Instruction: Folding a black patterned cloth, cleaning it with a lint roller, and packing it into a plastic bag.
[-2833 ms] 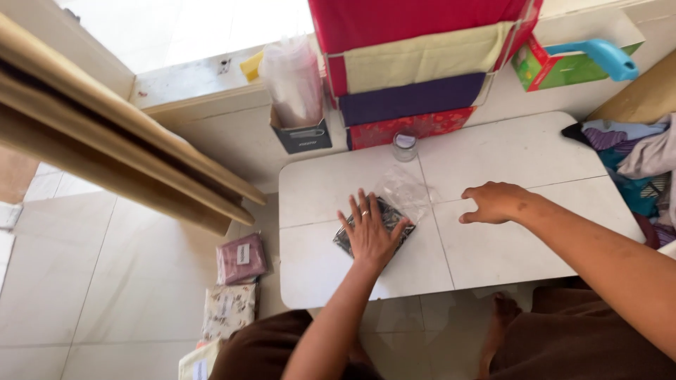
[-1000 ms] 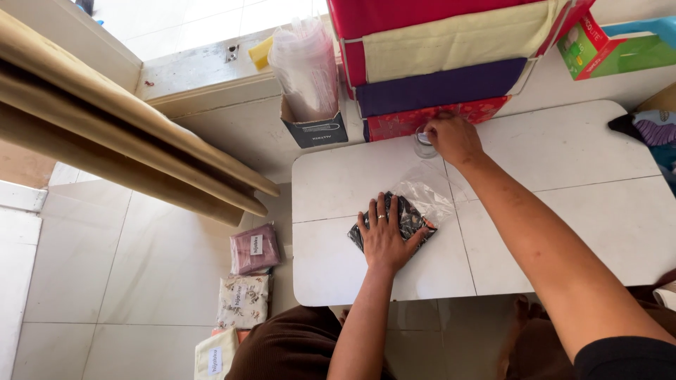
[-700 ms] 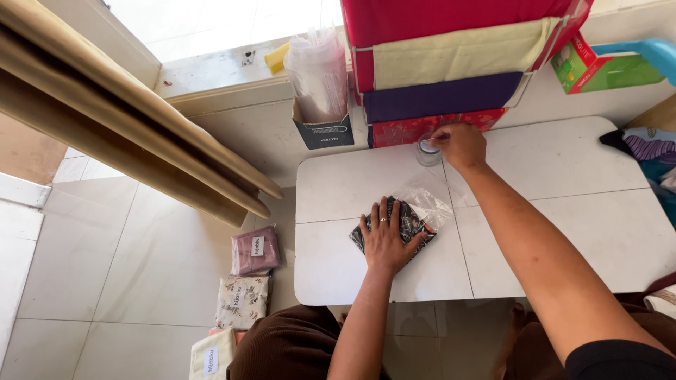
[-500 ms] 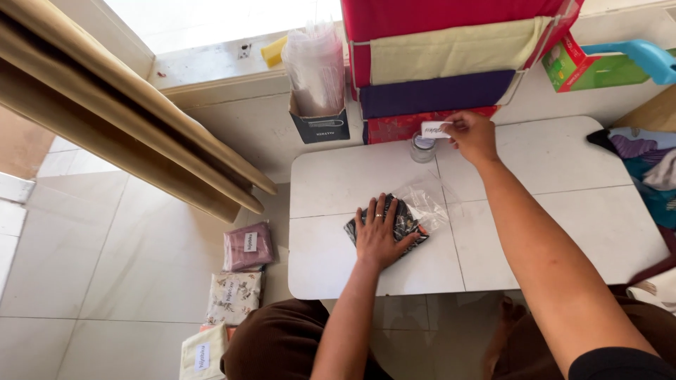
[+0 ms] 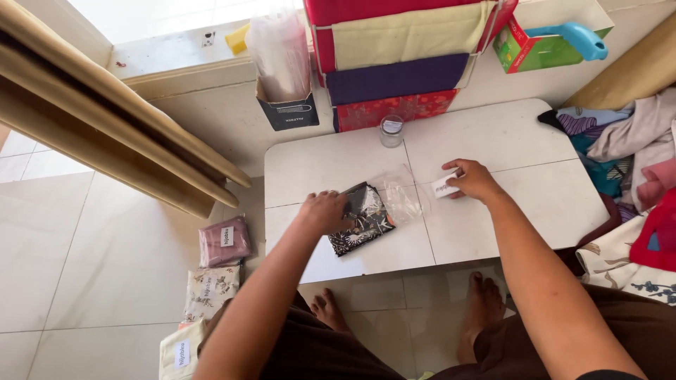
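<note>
**Patterned cloth in its clear bag, label in hand**

Folded cloth, dark with a pale print, lies near the front edge of the white desk, half inside a clear plastic bag. The left hand rests curled on the cloth's left end, fingers closed over its edge and pinning it down. The right hand sits to the right of the bag, pinching a small white label between thumb and fingers.

The step in hand looks like packing: the cloth is going into the bag and the label is ready to be stuck on. The next move likely calls for bringing the label across to the bag while the left hand holds the package flat, so the film does not wrinkle beneath it.

The cloth's long axis runs diagonally, from the desk's front left towards the bag's mouth at the right rear. A small glass jar stands behind the bag. On the floor left of the desk lie more bagged cloths.
</note>
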